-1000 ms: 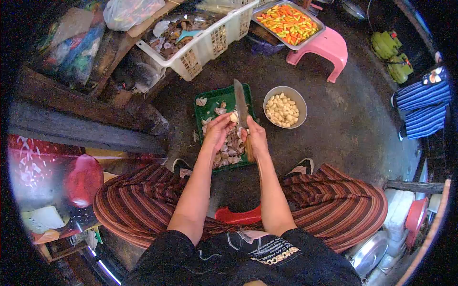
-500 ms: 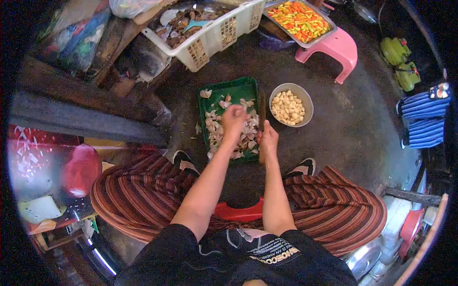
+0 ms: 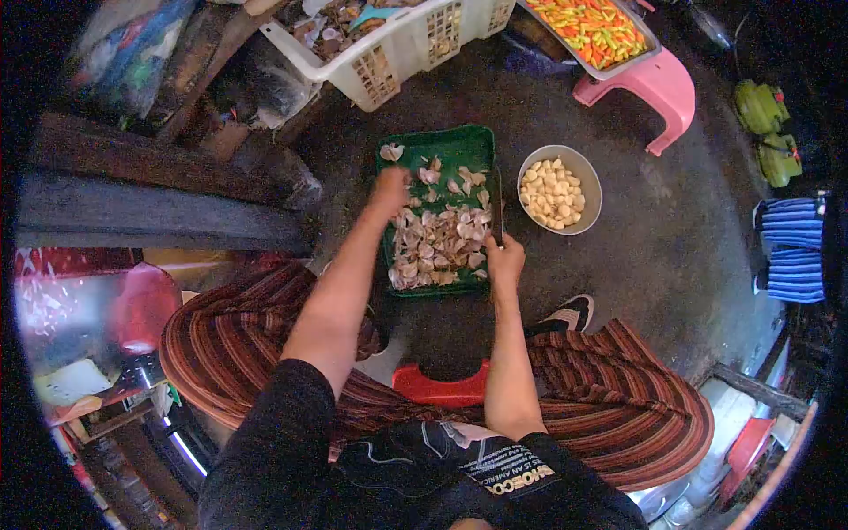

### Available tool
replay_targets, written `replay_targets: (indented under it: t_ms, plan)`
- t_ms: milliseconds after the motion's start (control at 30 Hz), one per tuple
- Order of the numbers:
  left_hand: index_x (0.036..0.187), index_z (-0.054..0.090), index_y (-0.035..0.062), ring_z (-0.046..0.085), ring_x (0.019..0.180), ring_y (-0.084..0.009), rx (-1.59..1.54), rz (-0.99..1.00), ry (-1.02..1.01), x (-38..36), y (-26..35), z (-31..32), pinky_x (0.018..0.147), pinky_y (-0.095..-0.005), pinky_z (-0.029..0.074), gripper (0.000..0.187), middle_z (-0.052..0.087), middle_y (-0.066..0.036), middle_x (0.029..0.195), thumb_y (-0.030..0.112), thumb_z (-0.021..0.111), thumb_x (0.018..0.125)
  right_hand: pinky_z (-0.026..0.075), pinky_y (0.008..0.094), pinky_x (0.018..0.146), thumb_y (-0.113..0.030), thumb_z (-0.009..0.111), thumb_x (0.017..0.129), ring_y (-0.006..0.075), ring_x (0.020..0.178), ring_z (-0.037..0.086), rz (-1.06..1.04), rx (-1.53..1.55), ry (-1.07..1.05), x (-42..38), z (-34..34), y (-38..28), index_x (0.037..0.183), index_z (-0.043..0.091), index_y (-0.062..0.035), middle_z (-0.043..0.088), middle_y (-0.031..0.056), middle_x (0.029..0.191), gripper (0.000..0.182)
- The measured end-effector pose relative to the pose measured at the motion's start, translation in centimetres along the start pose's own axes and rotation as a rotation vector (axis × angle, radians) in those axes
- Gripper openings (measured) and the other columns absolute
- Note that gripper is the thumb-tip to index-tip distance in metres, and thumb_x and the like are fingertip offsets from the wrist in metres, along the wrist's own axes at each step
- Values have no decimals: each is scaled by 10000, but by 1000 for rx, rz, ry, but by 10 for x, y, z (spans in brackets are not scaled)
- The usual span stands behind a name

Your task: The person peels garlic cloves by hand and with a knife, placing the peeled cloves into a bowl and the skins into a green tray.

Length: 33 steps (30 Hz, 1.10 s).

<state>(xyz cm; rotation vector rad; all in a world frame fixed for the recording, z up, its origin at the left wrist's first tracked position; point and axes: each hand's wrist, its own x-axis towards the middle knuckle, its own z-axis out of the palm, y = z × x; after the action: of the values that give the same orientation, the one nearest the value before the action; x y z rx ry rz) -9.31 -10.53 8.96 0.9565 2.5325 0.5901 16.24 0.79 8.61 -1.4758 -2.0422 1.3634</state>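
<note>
A green tray (image 3: 481, 146) lies on the floor before me, strewn with garlic skins and loose cloves (image 3: 437, 243). My left hand (image 3: 389, 192) is over the tray's left side, close to a garlic piece (image 3: 391, 152) in the far left corner. Motion blurs its fingers, and I cannot see what they hold. At the tray's right edge my right hand (image 3: 505, 259) is closed round a knife (image 3: 496, 208), whose dark blade points away from me. Right of it stands a metal bowl (image 3: 594, 208) of peeled garlic cloves (image 3: 552, 193).
A white plastic basket (image 3: 389, 66) with scraps stands beyond the tray. A metal tray of chillies (image 3: 587, 31) rests by a pink stool (image 3: 667, 88). Green gas cylinders (image 3: 764, 132) and blue striped cloth (image 3: 793, 247) are at right. A red stool (image 3: 442, 389) is beneath me.
My left hand has moved from the tray's middle to its left side, uncovering more garlic skins. My right hand keeps the knife at the right edge. The view has shifted slightly.
</note>
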Motion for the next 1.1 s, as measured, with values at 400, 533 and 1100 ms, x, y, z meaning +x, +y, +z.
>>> replay_targets:
  t_ms: [400,533,1100]
  plan:
    - [962,624,64,495,1056,-273,606,354,-149,-4,-30,5,896,-424,330,280,611,-98,984,52,618,682,473,407,650,-368,663,760,343,685,631,-18,-28,-7,2,9,-13,928,661,-12,637,200,717,394]
    - [982,543,40,556,932,-300,364,399,123,2,-37,9,826,-443,382,299,603,-141,922,39,645,701,470,409,643,-382,668,766,356,691,630,-70,112,38,11,23,8,924,653,1,638,204,723,415]
    - [833,559,50,614,756,-184,-1700,-348,-12,-55,64,0,687,-284,568,139,605,-88,867,142,663,834,281,234,454,-399,468,935,60,494,369,7,461,-228,-12,-5,-97,990,625,-32,411,-32,549,403]
